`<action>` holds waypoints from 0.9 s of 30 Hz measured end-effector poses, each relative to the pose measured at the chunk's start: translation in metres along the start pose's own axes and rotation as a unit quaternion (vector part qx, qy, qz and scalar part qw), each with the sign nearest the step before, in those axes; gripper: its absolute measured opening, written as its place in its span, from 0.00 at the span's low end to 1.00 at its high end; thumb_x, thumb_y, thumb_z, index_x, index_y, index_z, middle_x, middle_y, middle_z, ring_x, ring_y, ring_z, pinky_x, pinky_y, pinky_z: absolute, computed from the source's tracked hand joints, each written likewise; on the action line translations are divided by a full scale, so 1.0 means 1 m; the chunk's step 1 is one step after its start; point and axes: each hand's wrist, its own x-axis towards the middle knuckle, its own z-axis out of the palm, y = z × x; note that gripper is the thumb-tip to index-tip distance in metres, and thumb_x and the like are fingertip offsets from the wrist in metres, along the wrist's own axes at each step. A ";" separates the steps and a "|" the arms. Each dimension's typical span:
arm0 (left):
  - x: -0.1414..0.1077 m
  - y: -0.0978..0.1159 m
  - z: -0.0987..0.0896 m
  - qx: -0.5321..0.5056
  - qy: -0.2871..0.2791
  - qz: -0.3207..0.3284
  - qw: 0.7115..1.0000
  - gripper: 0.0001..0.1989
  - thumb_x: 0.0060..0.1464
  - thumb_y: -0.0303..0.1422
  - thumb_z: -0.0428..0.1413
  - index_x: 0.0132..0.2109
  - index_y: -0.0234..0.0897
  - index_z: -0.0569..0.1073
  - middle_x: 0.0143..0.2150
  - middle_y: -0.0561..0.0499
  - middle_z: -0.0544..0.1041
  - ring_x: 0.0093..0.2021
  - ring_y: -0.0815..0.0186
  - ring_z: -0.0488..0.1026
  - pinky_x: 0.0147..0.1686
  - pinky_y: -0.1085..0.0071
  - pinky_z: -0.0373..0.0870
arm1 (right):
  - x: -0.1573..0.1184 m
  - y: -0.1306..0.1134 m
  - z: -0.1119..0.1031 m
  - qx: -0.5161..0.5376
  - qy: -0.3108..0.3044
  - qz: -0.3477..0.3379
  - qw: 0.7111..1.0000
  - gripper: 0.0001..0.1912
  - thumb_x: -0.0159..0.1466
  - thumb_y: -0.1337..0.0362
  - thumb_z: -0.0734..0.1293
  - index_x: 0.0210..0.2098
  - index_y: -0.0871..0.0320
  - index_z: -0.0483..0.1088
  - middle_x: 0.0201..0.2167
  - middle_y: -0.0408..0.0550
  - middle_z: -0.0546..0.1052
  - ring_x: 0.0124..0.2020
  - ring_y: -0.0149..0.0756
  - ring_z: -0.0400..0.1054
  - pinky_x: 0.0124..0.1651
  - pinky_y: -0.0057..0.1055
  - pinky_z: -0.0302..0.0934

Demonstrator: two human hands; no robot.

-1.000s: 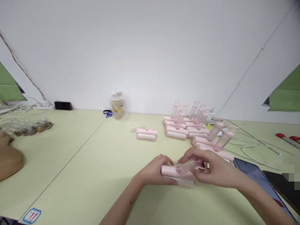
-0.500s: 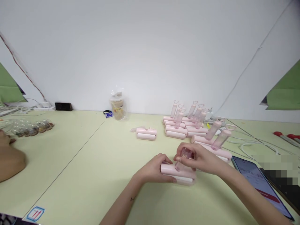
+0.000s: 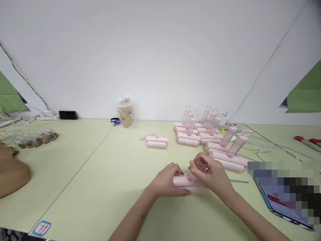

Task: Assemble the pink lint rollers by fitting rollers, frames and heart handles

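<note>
My left hand (image 3: 167,181) is wrapped around the left end of a pink-and-white hair-remover roller (image 3: 182,181) lying on the table. My right hand (image 3: 215,175) pinches the clear pink handle (image 3: 192,176) that stands up from the roller's middle. Its fingers cover the handle's upper part, and the roller's right end is mostly hidden. Beyond my right hand, a finished-looking roller (image 3: 229,163) lies with its clear handle (image 3: 237,146) upright, topped by a heart-shaped loop. Several like it stand behind in rows.
A roller without upright handle (image 3: 156,142) lies mid-table beside a loose clear piece (image 3: 146,137). A bagged drink cup (image 3: 126,115) stands near the wall. A thin metal tool (image 3: 239,181) and a phone (image 3: 283,204) are right. A person's hand (image 3: 12,170) is far left.
My right hand has shifted and turned slightly on the handle, its fingers now closer together. The thin metal tool at the right has come into sight. My left hand is nearly unmoved.
</note>
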 end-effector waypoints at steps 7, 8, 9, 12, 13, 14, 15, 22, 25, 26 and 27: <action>-0.001 0.003 0.000 0.020 0.004 -0.019 1.000 0.21 0.38 0.39 0.62 0.40 0.41 0.64 0.40 0.51 0.69 0.38 0.61 0.68 0.33 0.68 0.65 | 0.001 -0.019 0.013 -0.084 0.057 0.031 0.994 0.12 0.55 0.62 0.59 0.21 0.53 0.48 0.14 0.37 0.60 0.15 0.30 0.55 0.18 0.25 0.49; -0.001 0.003 0.000 0.023 0.003 -0.018 1.000 0.21 0.37 0.38 0.62 0.39 0.41 0.63 0.40 0.52 0.68 0.37 0.61 0.68 0.32 0.68 0.65 | -0.001 -0.018 0.015 -0.087 0.064 0.038 0.993 0.13 0.55 0.62 0.59 0.21 0.53 0.48 0.14 0.37 0.61 0.15 0.30 0.55 0.19 0.25 0.49; -0.002 0.004 0.000 0.025 0.003 -0.017 1.000 0.22 0.37 0.38 0.62 0.39 0.41 0.63 0.39 0.52 0.68 0.37 0.61 0.68 0.32 0.68 0.65 | -0.003 -0.018 0.016 -0.088 0.070 0.044 0.993 0.12 0.56 0.61 0.59 0.21 0.53 0.49 0.14 0.37 0.61 0.15 0.30 0.56 0.19 0.25 0.50; -0.002 0.006 0.000 0.037 0.010 -0.007 0.999 0.26 0.34 0.41 0.64 0.41 0.42 0.64 0.39 0.53 0.68 0.38 0.60 0.68 0.33 0.68 0.65 | -0.007 -0.014 0.014 -0.085 0.073 0.051 0.992 0.13 0.58 0.58 0.60 0.22 0.53 0.51 0.14 0.37 0.63 0.15 0.31 0.58 0.20 0.25 0.51; -0.002 0.007 -0.001 0.040 0.009 -0.002 0.999 0.27 0.34 0.43 0.64 0.42 0.42 0.65 0.40 0.53 0.68 0.38 0.60 0.68 0.34 0.67 0.66 | -0.007 -0.013 0.011 -0.079 0.061 0.045 0.994 0.13 0.58 0.56 0.61 0.23 0.53 0.53 0.15 0.37 0.64 0.15 0.31 0.59 0.20 0.25 0.52; -0.002 0.007 -0.001 0.040 0.007 0.003 0.999 0.26 0.36 0.43 0.63 0.43 0.43 0.65 0.40 0.53 0.67 0.39 0.60 0.68 0.36 0.67 0.66 | -0.006 -0.012 0.006 -0.069 0.035 0.035 0.996 0.13 0.57 0.55 0.61 0.24 0.53 0.54 0.15 0.37 0.66 0.16 0.31 0.60 0.20 0.25 0.52; -0.002 0.006 -0.001 0.036 0.004 0.009 0.999 0.25 0.38 0.43 0.63 0.44 0.43 0.66 0.40 0.53 0.67 0.40 0.60 0.68 0.37 0.67 0.66 | -0.004 -0.010 0.000 -0.056 -0.005 0.021 0.998 0.12 0.57 0.55 0.62 0.25 0.54 0.56 0.16 0.38 0.67 0.17 0.31 0.62 0.20 0.25 0.53; -0.002 0.003 -0.001 0.012 -0.007 0.012 1.000 0.20 0.41 0.38 0.62 0.43 0.44 0.68 0.41 0.53 0.66 0.41 0.61 0.68 0.40 0.68 0.66 | 0.032 -0.012 -0.047 -0.073 -0.262 -0.100 0.957 0.07 0.54 0.62 0.65 0.23 0.55 0.63 0.17 0.37 0.67 0.19 0.30 0.59 0.20 0.24 0.46; -0.002 0.003 -0.001 0.011 -0.014 0.002 1.000 0.21 0.40 0.39 0.62 0.44 0.45 0.68 0.41 0.53 0.65 0.41 0.62 0.68 0.40 0.68 0.66 | 0.043 -0.016 -0.047 -0.099 -0.287 -0.129 0.944 0.05 0.52 0.67 0.64 0.21 0.55 0.64 0.16 0.36 0.67 0.19 0.29 0.59 0.21 0.24 0.44; -0.002 0.003 -0.001 0.011 -0.015 0.001 1.000 0.21 0.40 0.39 0.62 0.44 0.45 0.68 0.41 0.53 0.65 0.41 0.62 0.68 0.40 0.68 0.66 | 0.044 -0.017 -0.045 -0.103 -0.291 -0.130 0.942 0.07 0.51 0.68 0.64 0.19 0.55 0.63 0.15 0.36 0.68 0.18 0.28 0.58 0.21 0.24 0.44; -0.002 0.003 -0.001 0.011 -0.014 0.000 1.000 0.21 0.40 0.38 0.62 0.44 0.45 0.68 0.41 0.53 0.65 0.40 0.62 0.68 0.40 0.68 0.65 | 0.044 -0.018 -0.042 -0.106 -0.292 -0.127 0.942 0.09 0.51 0.69 0.63 0.17 0.56 0.62 0.15 0.37 0.67 0.18 0.28 0.58 0.20 0.24 0.44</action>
